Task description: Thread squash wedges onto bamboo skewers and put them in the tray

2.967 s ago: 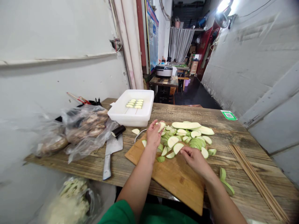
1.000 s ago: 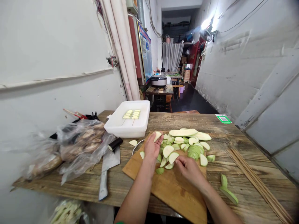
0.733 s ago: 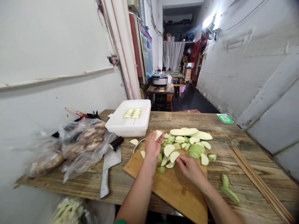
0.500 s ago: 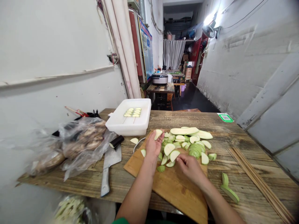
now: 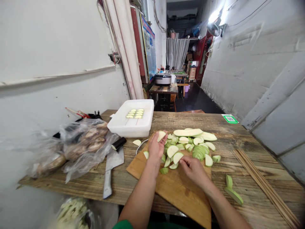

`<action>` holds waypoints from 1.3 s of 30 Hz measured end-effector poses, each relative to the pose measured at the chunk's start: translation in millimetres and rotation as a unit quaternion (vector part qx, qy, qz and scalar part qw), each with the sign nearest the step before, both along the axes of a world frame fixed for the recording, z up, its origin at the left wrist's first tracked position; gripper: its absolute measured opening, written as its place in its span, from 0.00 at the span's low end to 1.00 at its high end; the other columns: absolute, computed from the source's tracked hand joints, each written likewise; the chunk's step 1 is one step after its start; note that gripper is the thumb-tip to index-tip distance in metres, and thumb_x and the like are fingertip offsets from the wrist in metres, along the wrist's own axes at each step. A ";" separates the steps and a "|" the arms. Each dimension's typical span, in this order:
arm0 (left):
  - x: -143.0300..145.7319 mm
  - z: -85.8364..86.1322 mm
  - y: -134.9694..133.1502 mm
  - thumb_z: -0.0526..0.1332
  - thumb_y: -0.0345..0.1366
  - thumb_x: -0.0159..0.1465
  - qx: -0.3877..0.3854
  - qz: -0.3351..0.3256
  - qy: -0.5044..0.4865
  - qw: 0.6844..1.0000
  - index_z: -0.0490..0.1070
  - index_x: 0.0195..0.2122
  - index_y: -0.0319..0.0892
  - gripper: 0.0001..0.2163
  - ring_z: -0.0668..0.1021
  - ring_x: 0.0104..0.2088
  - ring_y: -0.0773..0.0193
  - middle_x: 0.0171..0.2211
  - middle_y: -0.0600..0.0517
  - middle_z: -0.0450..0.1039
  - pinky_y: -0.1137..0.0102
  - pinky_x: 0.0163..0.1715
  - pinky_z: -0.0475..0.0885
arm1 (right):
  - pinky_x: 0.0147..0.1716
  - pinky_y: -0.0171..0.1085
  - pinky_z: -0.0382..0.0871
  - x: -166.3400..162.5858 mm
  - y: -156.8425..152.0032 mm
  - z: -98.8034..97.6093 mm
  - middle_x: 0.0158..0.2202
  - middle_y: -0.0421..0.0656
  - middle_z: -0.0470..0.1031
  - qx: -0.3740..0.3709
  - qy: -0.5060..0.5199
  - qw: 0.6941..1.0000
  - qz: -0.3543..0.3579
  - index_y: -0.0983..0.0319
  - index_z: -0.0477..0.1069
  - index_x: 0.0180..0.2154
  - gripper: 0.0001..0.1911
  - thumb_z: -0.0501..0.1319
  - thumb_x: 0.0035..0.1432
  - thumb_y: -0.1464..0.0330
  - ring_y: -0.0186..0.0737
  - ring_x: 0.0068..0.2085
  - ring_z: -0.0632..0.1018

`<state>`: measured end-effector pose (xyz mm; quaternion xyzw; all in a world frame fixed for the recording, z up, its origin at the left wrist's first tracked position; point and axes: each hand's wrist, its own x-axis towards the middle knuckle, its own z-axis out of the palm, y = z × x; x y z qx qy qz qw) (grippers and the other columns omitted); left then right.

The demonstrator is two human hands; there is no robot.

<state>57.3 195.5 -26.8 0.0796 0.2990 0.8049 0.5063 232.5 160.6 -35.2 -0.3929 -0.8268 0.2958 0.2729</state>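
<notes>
My left hand (image 5: 156,147) is closed around a half-moon slice of pale, green-edged vegetable (image 5: 161,136), which looks like peeled eggplant. A thin wooden skewer (image 5: 166,142) runs from that slice down towards my right hand. Two more half-moon slices (image 5: 172,151) lie in line with the skewer and appear threaded on it. My right hand (image 5: 192,169) pinches at the skewer's lower end beside the nearer slice (image 5: 178,157); the fingers hide the end itself. Beneath both hands is a wooden cutting board (image 5: 183,197) with a heap of cut slices (image 5: 199,152).
Peeled lengths (image 5: 188,133) lie behind the heap. Loose skewers (image 5: 259,181) and two slices (image 5: 233,195) are at right. On the left are a cleaver (image 5: 108,181), a dark-skinned eggplant piece (image 5: 118,143), bagged mushrooms (image 5: 88,140) and a white box (image 5: 130,131) with two filled skewers on top.
Both hands stay almost in place, holding the same slice and skewer. The whole view has shifted slightly upward in the picture.
</notes>
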 end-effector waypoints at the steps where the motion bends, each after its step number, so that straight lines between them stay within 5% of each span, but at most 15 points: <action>1: 0.1 -0.2 -0.1 0.58 0.30 0.58 0.001 -0.001 0.003 1.000 0.68 0.31 0.35 0.03 0.78 0.35 0.63 0.32 0.46 0.74 0.66 0.40 0.73 | 0.23 0.31 0.56 0.1 -0.2 -0.2 0.19 0.39 0.67 0.002 -0.001 1.000 0.000 0.63 0.67 0.24 0.14 0.49 0.58 0.70 0.34 0.22 0.67; 39: 12.0 0.9 -1.1 0.58 0.29 0.58 -0.016 -0.010 -0.014 1.000 0.69 0.30 0.35 0.03 0.79 0.35 0.61 0.32 0.44 0.75 0.66 0.39 0.74 | 0.23 0.31 0.57 -4.8 -2.0 -6.3 0.19 0.39 0.66 0.008 0.010 1.000 -0.020 0.62 0.65 0.23 0.14 0.49 0.59 0.68 0.34 0.22 0.67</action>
